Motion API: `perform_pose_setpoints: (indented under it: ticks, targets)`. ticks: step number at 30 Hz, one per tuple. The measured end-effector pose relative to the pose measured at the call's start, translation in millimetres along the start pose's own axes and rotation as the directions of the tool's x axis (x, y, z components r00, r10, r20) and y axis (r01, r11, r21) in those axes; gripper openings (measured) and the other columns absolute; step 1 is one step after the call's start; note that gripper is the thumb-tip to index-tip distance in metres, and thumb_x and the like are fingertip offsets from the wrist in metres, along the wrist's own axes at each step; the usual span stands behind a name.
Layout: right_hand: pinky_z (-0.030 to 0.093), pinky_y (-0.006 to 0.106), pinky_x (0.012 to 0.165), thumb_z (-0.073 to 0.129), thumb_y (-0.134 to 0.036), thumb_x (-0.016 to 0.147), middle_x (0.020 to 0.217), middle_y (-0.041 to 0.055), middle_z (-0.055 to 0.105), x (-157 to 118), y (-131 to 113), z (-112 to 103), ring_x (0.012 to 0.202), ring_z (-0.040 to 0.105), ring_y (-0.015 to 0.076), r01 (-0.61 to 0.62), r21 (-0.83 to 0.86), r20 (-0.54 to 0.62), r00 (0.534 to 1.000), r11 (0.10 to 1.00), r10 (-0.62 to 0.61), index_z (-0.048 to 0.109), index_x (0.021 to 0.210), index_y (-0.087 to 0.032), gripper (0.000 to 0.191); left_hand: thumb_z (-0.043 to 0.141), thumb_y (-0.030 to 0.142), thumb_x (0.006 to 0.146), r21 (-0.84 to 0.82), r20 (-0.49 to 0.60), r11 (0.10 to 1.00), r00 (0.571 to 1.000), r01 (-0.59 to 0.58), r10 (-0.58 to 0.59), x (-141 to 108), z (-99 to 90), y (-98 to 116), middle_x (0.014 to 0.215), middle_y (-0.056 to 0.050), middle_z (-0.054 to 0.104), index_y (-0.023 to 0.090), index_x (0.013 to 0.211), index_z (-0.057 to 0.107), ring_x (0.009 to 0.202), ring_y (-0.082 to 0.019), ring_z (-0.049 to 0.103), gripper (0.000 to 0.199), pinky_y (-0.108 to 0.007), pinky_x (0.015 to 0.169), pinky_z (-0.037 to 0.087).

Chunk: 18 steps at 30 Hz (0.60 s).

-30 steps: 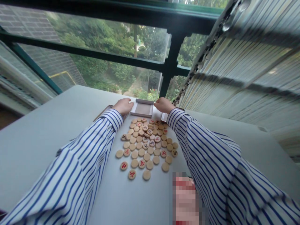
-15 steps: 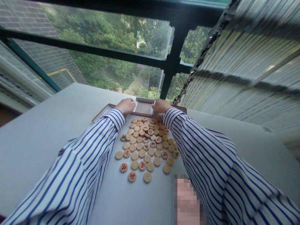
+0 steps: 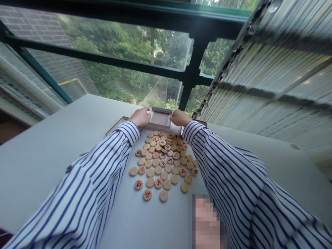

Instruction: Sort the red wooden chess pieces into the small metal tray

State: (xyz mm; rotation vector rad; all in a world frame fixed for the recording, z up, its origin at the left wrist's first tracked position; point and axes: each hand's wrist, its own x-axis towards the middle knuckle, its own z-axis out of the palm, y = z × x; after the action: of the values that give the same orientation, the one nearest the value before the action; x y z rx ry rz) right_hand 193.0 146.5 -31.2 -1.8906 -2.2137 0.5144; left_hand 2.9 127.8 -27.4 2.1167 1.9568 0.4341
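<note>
A small, shallow pale box [image 3: 161, 118] with grey-white inner walls is held between both hands at the far side of the pile. My left hand [image 3: 141, 117] grips its left side, fingers closed on the edge. My right hand [image 3: 180, 118] grips the right side in the same way. Just in front lie several round wooden xiangqi pieces [image 3: 158, 169] in a loose heap; some show red or black characters and many are plain side up. Behind my wrists a flat brown-edged tray or lid [image 3: 116, 125] shows in part, mostly hidden.
The white table [image 3: 52, 152] runs up to a green-framed window [image 3: 192, 69]. At the right hangs a pleated pale blind [image 3: 280, 79]. A pixelated patch [image 3: 207, 221] covers something by my right forearm.
The view has shifted slightly. My hands keep their hold on the small box, which looks tilted a little differently; the pieces stay where they lay.
</note>
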Motion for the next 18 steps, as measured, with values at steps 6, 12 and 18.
perform_pose_setpoints:
  ticks: [6,12,18]
  targets:
    - [0.045,0.026,0.060,0.051,-0.022,0.070,0.068,0.0124,0.065,-5.4,-0.7,-7.1,0.066,0.061,0.0181,-0.001,0.123,-0.025,1.000,0.992,0.004,0.064,0.074,-0.010,0.019,0.043,0.018,0.073,-0.103,-0.114,0.994,0.993,0.023,-0.035,-3.8,-7.6,1.1,0.105,-0.010,0.064,0.012,0.113,0.056,0.096,-0.022,0.057,0.042,-0.027,0.086,0.041]
    - [0.042,0.020,0.050,0.051,-0.019,0.071,0.062,0.0093,0.064,-15.4,0.0,-14.9,0.054,0.059,0.0130,0.017,0.285,-0.037,0.999,0.958,-0.007,0.063,0.064,-0.009,0.017,0.048,0.019,0.072,-0.235,-0.182,0.972,0.982,0.016,-0.060,-11.0,-13.7,2.7,0.096,-0.008,0.066,0.012,0.109,0.058,0.089,-0.019,0.059,0.039,-0.025,0.081,0.044]
    - [0.042,0.018,0.047,0.051,-0.018,0.074,0.072,0.0095,0.066,-29.0,1.5,-23.4,0.054,0.060,0.0113,0.062,0.440,-0.135,0.991,0.896,-0.003,0.061,0.084,-0.007,0.018,0.051,0.018,0.070,-0.498,-0.224,0.866,0.971,-0.038,-0.087,-17.4,-14.6,6.4,0.097,-0.012,0.065,0.008,0.110,0.056,0.083,-0.017,0.060,0.041,-0.025,0.072,0.047]
